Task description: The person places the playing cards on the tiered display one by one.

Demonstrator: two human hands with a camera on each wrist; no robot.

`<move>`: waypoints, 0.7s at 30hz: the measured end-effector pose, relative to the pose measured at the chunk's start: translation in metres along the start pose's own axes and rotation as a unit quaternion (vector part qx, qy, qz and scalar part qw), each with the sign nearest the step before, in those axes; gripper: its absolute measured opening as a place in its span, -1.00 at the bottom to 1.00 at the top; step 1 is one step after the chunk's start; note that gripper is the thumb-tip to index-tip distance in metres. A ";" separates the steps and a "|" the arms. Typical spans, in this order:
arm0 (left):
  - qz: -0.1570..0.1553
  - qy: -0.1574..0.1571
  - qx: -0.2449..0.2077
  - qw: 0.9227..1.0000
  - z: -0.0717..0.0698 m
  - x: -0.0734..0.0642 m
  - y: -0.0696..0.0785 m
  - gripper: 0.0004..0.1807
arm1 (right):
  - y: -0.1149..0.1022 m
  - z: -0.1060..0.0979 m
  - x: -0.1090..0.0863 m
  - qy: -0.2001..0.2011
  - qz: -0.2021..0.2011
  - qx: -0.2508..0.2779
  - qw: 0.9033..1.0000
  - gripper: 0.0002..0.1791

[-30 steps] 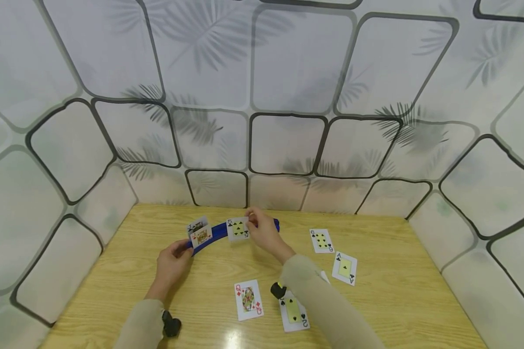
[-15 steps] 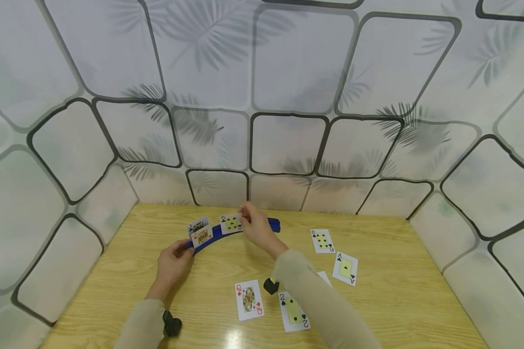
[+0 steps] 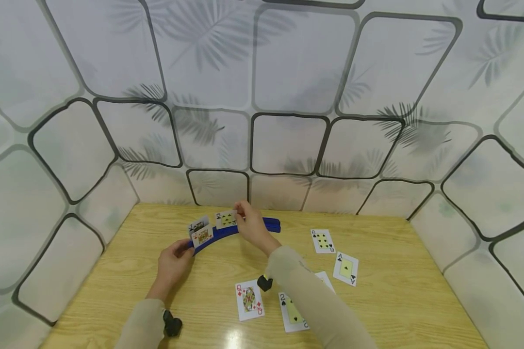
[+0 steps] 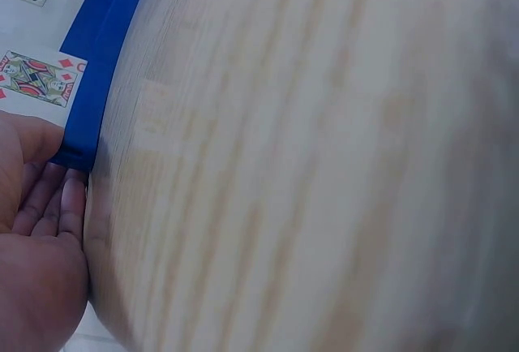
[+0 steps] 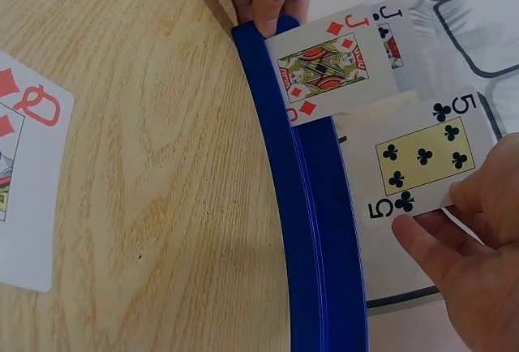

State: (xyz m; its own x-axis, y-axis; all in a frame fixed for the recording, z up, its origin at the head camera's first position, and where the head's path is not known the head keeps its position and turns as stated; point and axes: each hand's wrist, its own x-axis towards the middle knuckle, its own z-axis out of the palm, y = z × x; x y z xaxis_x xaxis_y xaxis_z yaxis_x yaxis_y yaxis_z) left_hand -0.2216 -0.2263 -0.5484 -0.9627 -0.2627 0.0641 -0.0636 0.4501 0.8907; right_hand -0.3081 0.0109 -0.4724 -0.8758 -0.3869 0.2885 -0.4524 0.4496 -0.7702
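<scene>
A curved blue card holder [image 3: 271, 225] stands near the back of the table. My left hand [image 3: 173, 264] grips its left end between thumb and fingers. In its front row, at that end, stands the jack of diamonds [image 5: 324, 68]. A black jack [image 5: 392, 44] is behind it, partly covered. With thumb and fingers my right hand [image 3: 254, 229] pinches the five of clubs [image 5: 423, 157] by its right edge. That card is upright at the holder's back side, right of the jacks. Whether its lower edge sits in the slot, I cannot tell.
Face up on the table lie the queen of diamonds [image 3: 250, 300], a two of spades [image 3: 290, 312], a black six [image 3: 322, 241] and a black ace [image 3: 346, 268]. My right sleeve partly hides another card [image 3: 324, 280]. A patterned wall [image 3: 288, 145] rises behind the table.
My right hand has moved left along the holder with the five of clubs, bringing it closer to the jacks. The left hand stays on the holder's end.
</scene>
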 end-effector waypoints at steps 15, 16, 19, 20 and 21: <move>-0.006 0.003 -0.002 1.000 0.001 0.001 0.000 -0.62 | 0.004 0.011 0.007 -0.001 -0.008 0.001 1.000 -0.85; -0.005 0.002 -0.002 1.000 0.001 0.001 0.000 -0.62 | 0.004 0.011 0.007 -0.002 -0.007 0.000 1.000 -0.84; -0.002 0.003 -0.004 1.000 0.000 0.001 0.000 -0.62 | 0.004 0.012 0.008 -0.005 -0.005 -0.003 1.000 -0.81; -0.003 0.004 -0.004 1.000 0.000 0.001 0.000 -0.62 | 0.004 0.012 0.008 -0.006 -0.004 -0.004 1.000 -0.80; -0.003 0.004 -0.004 1.000 0.000 0.001 -0.001 -0.62 | 0.004 0.012 0.008 -0.008 -0.002 -0.005 1.000 -0.80</move>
State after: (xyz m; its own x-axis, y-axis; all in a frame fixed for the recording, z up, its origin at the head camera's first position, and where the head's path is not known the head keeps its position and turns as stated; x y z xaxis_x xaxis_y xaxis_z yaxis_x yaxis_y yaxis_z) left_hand -0.2228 -0.2268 -0.5491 -0.9601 -0.2724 0.0627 -0.0670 0.4419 0.8945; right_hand -0.3148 -0.0003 -0.4795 -0.8711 -0.4010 0.2834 -0.4581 0.4560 -0.7630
